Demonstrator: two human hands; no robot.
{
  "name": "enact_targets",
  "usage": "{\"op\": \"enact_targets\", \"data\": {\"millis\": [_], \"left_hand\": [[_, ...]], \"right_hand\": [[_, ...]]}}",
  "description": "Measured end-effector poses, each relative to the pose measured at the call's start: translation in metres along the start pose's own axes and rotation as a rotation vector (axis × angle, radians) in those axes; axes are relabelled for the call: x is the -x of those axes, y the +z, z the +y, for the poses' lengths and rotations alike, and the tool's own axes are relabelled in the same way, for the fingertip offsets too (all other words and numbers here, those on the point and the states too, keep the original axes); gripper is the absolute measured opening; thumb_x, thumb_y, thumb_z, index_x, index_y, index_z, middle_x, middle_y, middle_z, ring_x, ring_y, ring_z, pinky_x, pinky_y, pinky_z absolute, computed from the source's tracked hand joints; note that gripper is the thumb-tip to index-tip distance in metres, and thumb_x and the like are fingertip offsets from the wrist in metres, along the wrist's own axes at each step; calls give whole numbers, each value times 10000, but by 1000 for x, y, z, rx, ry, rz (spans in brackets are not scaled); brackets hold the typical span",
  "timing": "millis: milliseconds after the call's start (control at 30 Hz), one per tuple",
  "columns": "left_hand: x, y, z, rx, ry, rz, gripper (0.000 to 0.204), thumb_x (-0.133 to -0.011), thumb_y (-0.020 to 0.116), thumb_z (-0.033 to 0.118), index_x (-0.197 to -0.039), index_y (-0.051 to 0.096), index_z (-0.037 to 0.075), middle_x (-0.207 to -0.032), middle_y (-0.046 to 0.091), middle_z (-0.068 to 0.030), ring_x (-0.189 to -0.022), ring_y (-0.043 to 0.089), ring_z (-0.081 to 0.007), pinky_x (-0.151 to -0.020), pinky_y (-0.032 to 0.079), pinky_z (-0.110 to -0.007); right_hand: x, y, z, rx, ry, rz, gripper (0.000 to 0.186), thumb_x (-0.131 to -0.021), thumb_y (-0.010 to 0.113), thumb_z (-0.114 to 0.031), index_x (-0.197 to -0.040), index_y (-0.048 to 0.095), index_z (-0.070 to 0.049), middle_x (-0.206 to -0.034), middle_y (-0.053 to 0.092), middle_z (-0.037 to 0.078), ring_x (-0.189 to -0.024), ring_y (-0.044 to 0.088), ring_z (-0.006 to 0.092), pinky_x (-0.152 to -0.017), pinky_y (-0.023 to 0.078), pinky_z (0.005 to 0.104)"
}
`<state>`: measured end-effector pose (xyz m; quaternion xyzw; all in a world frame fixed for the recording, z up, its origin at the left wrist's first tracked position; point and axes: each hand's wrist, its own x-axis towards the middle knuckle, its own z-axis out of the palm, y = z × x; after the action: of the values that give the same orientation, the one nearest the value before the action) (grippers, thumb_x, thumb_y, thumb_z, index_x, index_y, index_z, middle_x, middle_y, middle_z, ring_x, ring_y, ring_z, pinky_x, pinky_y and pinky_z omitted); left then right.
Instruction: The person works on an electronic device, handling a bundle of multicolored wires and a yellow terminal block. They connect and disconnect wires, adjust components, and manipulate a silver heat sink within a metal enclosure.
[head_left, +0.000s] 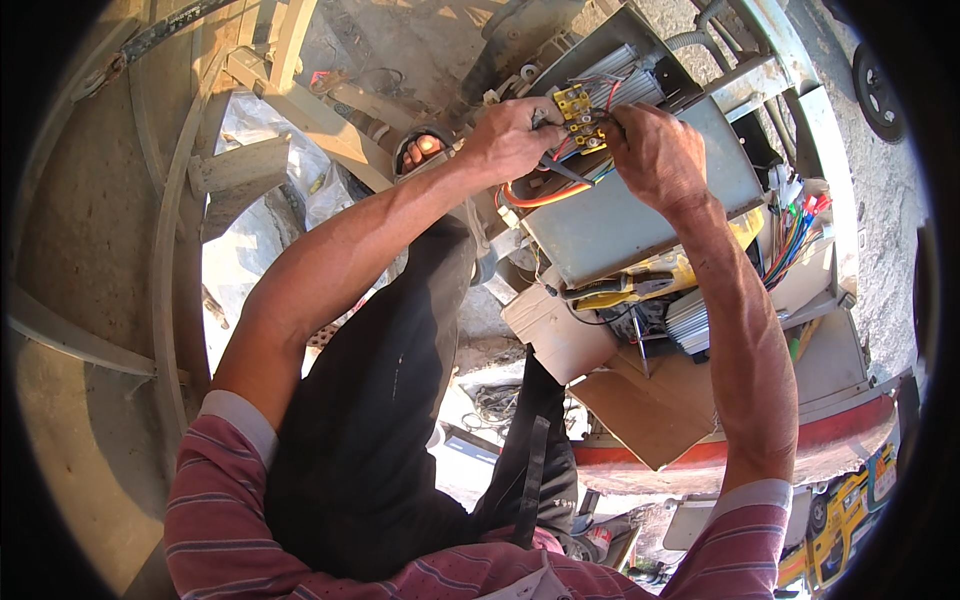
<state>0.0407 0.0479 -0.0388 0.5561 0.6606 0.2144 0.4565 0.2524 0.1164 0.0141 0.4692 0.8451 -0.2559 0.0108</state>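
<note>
My left hand (508,142) is closed at the left side of a small yellow electrical part with metal terminals (574,104), and seems to hold it. The fingers of my right hand (658,158) are pinched together at its right side, over thin wires; the fingertips are partly hidden. A red wire (613,94) rises between the hands. Below them, a black strip-like piece (566,170) slants across an orange cable (548,198). All this is above a grey metal box (640,220), beside a finned metal unit (625,75) in an open housing.
Yellow-and-black pliers (620,288) lie below the box near cardboard flaps (640,410). Bundled coloured wires (790,240) with plugs sit at the right, beside a metal frame (845,200). Wooden beams (310,130) and clear plastic sheeting (315,185) are at the left.
</note>
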Motion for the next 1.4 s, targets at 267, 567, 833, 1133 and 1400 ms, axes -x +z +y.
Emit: {"op": "enact_targets", "data": {"millis": [267,567,833,1133,1400], "left_hand": [[0,5,-11,84,66,65,175,-942,763,248,-1023,754,93,-658,656,-76,-607,629,-162,-603,503,-366],[0,-3,4,-63,-14,-28,248,-934,724,258,-1117,752,93,-792,721,-183,-765,733,-315,-701,556,-428],[0,-6,7,96,-41,-85,231,-973,679,215,-1054,719,2,-821,706,-83,-748,656,-137,-700,531,-338],[1,-5,-3,117,-16,-106,234,-997,659,219,-1059,703,-2,-875,719,-71,-784,676,-141,-717,537,-323],[1,1,-6,89,67,-18,189,-962,735,243,-1065,747,85,-740,710,-142,-665,697,-215,-623,525,-373]], "right_hand": [[-3,0,-3,54,32,-119,278,-989,608,-318,-986,739,-73,-1038,746,161,-971,702,410,-855,554,520],[0,-2,2,33,-19,-86,283,-994,601,-323,-965,729,-72,-1020,743,152,-934,704,411,-820,556,524],[5,10,5,50,-82,69,234,-985,646,-319,-940,701,-97,-924,712,103,-845,702,377,-715,560,506],[-1,7,1,86,-31,-52,285,-997,621,-335,-977,738,-76,-1009,740,149,-898,722,398,-785,571,514],[0,8,0,81,-32,-39,298,-1005,616,-338,-964,731,-66,-1002,735,144,-914,714,398,-797,561,516]]}}
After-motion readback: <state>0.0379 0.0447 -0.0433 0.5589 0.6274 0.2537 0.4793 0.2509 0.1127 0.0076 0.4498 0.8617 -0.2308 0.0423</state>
